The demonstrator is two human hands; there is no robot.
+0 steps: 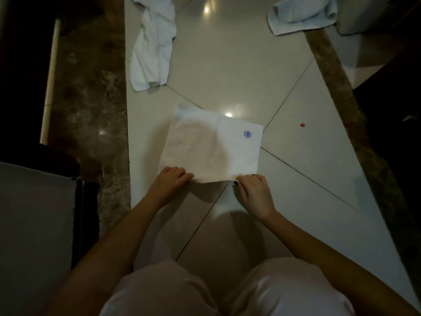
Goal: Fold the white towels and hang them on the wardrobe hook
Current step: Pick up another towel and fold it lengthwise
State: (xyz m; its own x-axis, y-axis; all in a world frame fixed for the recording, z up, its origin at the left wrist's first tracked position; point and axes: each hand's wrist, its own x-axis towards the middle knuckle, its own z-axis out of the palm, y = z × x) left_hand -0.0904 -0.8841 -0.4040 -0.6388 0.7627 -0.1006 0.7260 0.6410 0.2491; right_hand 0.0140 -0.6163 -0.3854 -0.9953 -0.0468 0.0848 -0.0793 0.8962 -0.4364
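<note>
A white towel (214, 144) with a small blue flower mark lies flat and folded on the pale tiled floor in front of me. My left hand (169, 182) pinches its near left corner. My right hand (254, 190) grips its near right corner, and that near edge is lifted slightly off the floor. A second white towel (155, 42) lies crumpled on the floor at the far left. A third towel (303, 15) lies bunched at the far right. No wardrobe hook is in view.
A brown marble strip (91, 99) borders the floor on the left, with a grey piece of furniture (34, 236) beside it. Another marble strip (346, 94) runs diagonally on the right. A small red speck (302, 125) lies on the tiles. My knees (227, 293) are at the bottom.
</note>
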